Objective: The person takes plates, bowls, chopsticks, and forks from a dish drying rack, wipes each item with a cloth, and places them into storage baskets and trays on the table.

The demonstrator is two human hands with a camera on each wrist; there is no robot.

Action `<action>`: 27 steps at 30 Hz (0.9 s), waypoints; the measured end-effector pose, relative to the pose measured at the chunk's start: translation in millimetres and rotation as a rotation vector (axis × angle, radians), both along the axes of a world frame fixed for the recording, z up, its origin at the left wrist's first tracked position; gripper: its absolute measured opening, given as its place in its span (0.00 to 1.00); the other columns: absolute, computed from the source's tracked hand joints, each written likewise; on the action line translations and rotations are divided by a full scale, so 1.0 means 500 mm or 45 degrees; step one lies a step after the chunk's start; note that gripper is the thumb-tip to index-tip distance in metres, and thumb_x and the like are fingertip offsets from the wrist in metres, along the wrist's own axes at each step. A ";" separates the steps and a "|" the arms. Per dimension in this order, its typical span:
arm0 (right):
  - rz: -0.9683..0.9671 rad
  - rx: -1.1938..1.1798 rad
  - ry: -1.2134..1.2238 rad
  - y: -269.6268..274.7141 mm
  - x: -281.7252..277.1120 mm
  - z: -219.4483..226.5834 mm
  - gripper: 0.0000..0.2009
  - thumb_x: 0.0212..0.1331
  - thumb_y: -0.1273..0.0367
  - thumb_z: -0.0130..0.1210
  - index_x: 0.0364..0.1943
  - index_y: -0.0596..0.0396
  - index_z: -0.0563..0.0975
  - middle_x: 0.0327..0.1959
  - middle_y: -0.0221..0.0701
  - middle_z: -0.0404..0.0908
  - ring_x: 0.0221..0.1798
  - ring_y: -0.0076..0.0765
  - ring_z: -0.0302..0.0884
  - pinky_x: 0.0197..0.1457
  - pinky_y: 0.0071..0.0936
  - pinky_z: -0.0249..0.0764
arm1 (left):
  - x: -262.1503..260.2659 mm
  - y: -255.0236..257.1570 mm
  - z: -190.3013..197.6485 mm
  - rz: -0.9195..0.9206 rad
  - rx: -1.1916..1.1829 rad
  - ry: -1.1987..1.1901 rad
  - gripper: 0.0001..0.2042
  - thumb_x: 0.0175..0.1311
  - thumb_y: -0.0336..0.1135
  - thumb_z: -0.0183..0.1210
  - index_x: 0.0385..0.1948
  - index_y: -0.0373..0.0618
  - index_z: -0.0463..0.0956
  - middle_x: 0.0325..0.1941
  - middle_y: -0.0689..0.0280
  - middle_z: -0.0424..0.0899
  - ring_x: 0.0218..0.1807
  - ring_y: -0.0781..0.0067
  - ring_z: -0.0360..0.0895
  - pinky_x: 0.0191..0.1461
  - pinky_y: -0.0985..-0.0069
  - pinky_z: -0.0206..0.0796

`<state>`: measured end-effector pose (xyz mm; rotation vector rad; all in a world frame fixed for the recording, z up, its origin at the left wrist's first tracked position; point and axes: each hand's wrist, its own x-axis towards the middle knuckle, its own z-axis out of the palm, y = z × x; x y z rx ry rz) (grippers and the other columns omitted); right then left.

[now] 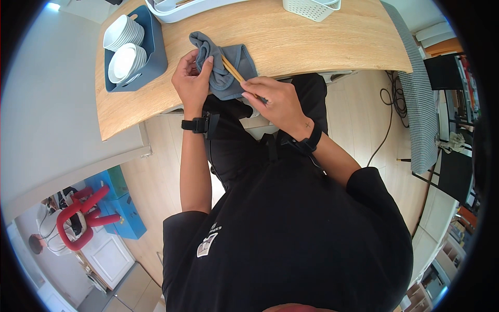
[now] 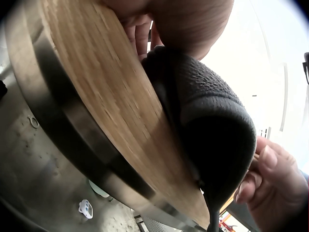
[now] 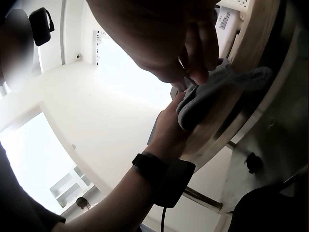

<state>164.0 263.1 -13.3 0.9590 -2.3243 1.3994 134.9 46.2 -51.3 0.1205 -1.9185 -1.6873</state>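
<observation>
A grey cloth (image 1: 223, 80) lies bunched at the table's front edge, part of it hanging over. My left hand (image 1: 191, 80) grips the cloth's folded left side between thumb and fingers. Wooden chopsticks (image 1: 232, 68) slant across the cloth, their upper ends against its folds. With thumb and fingers, my right hand (image 1: 279, 99) pinches them near their dark lower ends. In the left wrist view the cloth (image 2: 212, 87) curves over the wooden edge and hides most of the chopsticks. From the right wrist, the cloth (image 3: 203, 104) shows between both hands.
To the left stands a blue-grey bin (image 1: 156, 44) with two stacks of white bowls (image 1: 125, 32). A white tray (image 1: 171, 15) and a white perforated basket (image 1: 311, 9) sit at the table's far side. Below the table's front edge are the person's legs (image 1: 234, 140).
</observation>
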 end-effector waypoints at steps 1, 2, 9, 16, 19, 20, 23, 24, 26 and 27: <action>0.003 0.000 0.000 0.001 0.000 0.001 0.10 0.54 0.72 0.64 0.41 0.57 0.83 0.38 0.33 0.85 0.33 0.38 0.83 0.36 0.28 0.78 | -0.001 0.000 0.000 0.003 0.000 0.000 0.18 0.56 0.27 0.69 0.47 0.33 0.77 0.40 0.62 0.85 0.36 0.82 0.80 0.37 0.86 0.70; 0.007 0.023 0.024 0.004 0.001 0.002 0.09 0.55 0.71 0.64 0.40 0.57 0.83 0.38 0.33 0.85 0.34 0.38 0.83 0.36 0.28 0.79 | -0.002 0.000 0.000 0.009 0.003 -0.013 0.17 0.56 0.28 0.69 0.47 0.33 0.77 0.40 0.62 0.85 0.36 0.82 0.80 0.37 0.86 0.71; 0.132 0.124 0.087 0.064 0.023 0.054 0.08 0.52 0.75 0.66 0.38 0.59 0.84 0.38 0.33 0.86 0.34 0.35 0.85 0.36 0.23 0.81 | -0.001 0.005 0.007 0.077 -0.046 -0.064 0.17 0.57 0.28 0.69 0.46 0.32 0.77 0.40 0.61 0.85 0.37 0.80 0.81 0.38 0.84 0.72; 0.116 0.174 0.025 0.146 0.032 0.108 0.08 0.51 0.75 0.66 0.36 0.58 0.84 0.36 0.32 0.86 0.35 0.36 0.85 0.38 0.25 0.81 | -0.001 0.007 0.005 0.064 0.031 -0.060 0.17 0.57 0.27 0.69 0.46 0.32 0.76 0.41 0.60 0.84 0.37 0.79 0.81 0.39 0.83 0.73; 0.127 0.221 0.060 0.156 0.033 0.113 0.08 0.51 0.75 0.66 0.36 0.59 0.84 0.36 0.32 0.86 0.36 0.36 0.85 0.39 0.26 0.81 | -0.001 0.005 0.005 0.072 -0.011 -0.078 0.17 0.57 0.27 0.69 0.47 0.31 0.76 0.41 0.60 0.84 0.38 0.79 0.81 0.40 0.83 0.73; 0.125 0.221 0.059 0.155 0.033 0.111 0.08 0.51 0.75 0.66 0.36 0.59 0.84 0.36 0.32 0.86 0.36 0.36 0.85 0.39 0.26 0.81 | -0.001 0.004 0.005 0.063 -0.005 -0.071 0.17 0.57 0.27 0.68 0.47 0.31 0.76 0.41 0.60 0.84 0.38 0.78 0.81 0.41 0.83 0.73; 0.092 0.172 0.031 0.144 0.026 0.086 0.08 0.51 0.75 0.66 0.37 0.59 0.84 0.36 0.33 0.86 0.36 0.38 0.85 0.39 0.26 0.81 | -0.001 0.008 0.006 0.063 -0.008 -0.072 0.17 0.57 0.27 0.68 0.47 0.31 0.76 0.41 0.60 0.84 0.39 0.78 0.81 0.42 0.83 0.73; 0.038 0.141 -0.052 0.139 0.025 0.071 0.09 0.52 0.75 0.65 0.38 0.59 0.84 0.37 0.34 0.87 0.36 0.37 0.85 0.38 0.25 0.81 | 0.001 0.007 0.008 0.076 -0.018 -0.082 0.17 0.57 0.26 0.68 0.46 0.31 0.76 0.41 0.60 0.84 0.39 0.78 0.81 0.42 0.83 0.73; -0.013 0.109 -0.133 0.127 0.026 0.045 0.09 0.53 0.75 0.65 0.39 0.59 0.84 0.38 0.34 0.87 0.36 0.35 0.86 0.38 0.24 0.80 | 0.002 0.008 0.010 0.073 -0.017 -0.076 0.17 0.57 0.26 0.68 0.46 0.31 0.76 0.41 0.60 0.84 0.39 0.78 0.81 0.42 0.83 0.73; -0.013 0.027 -0.301 0.120 0.027 0.033 0.10 0.55 0.75 0.64 0.41 0.59 0.84 0.38 0.35 0.87 0.36 0.32 0.86 0.38 0.23 0.80 | 0.002 0.007 0.010 0.069 -0.013 -0.070 0.17 0.57 0.26 0.68 0.46 0.32 0.76 0.41 0.60 0.84 0.39 0.78 0.81 0.42 0.83 0.73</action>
